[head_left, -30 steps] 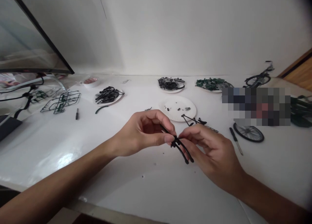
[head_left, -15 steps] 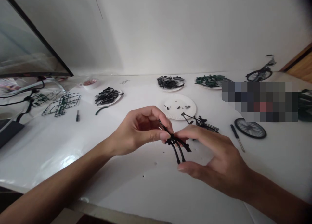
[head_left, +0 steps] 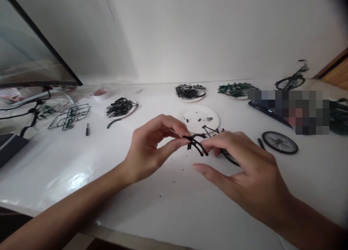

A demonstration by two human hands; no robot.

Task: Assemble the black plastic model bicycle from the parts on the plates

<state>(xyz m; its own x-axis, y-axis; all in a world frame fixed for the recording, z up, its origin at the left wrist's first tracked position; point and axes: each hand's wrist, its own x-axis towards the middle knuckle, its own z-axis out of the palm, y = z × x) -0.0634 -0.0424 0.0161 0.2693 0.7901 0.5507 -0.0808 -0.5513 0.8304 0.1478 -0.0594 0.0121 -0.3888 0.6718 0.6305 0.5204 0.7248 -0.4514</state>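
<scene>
Between thumb and fingers, my left hand pinches a small black forked part with two curved prongs pointing down to the right. My right hand is beside the prongs, its thumb spread well apart from the fingers; the fingertips are close to the part, and whether they touch it is unclear. Behind my right hand lies a black model bicycle frame, partly covered by the fingers. A white paper plate with several tiny pieces is just beyond my hands.
Plates of black parts, more black parts and green parts stand further back. A spoked wheel and a partly hidden screwdriver lie right. Left are green sprues, a small screwdriver and a monitor.
The forked part has been turned and raised slightly, its prongs now slanting more to the right. My right thumb and fingers have moved, and the right hand now covers most of the screwdriver.
</scene>
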